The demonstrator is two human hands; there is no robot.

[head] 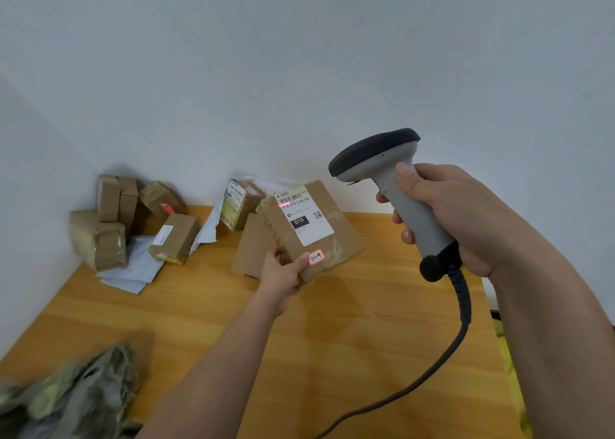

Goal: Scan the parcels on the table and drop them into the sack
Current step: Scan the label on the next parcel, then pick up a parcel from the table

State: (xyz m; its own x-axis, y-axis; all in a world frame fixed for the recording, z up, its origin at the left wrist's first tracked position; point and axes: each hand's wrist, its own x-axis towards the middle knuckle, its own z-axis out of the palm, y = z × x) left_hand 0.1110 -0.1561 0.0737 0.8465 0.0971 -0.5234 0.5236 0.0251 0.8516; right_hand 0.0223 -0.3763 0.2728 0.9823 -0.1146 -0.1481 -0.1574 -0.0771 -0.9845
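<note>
Head view: we hold the parcel tilted up off the table in our left hand, thumb on the top face beside the small red-edged sticker, the other fingers curled under the near edge. Our right hand is wrapped round the scanner grip, fingers curled on the front of the handle; we can't tell if the trigger is pressed, though a red line sits at the left end of the barcode on the white label. To do this well, we judge the beam should run across the full width of the bars, so we nudge the aim right or rotate the box a little, keep the label flat to the scanner, and keep our thumb off the label. The cable hangs clear of the box. The sack lies crumpled at the near left edge; its mouth and contents aren't visible. More parcels are heaped in the far corner, well apart from it.
</note>
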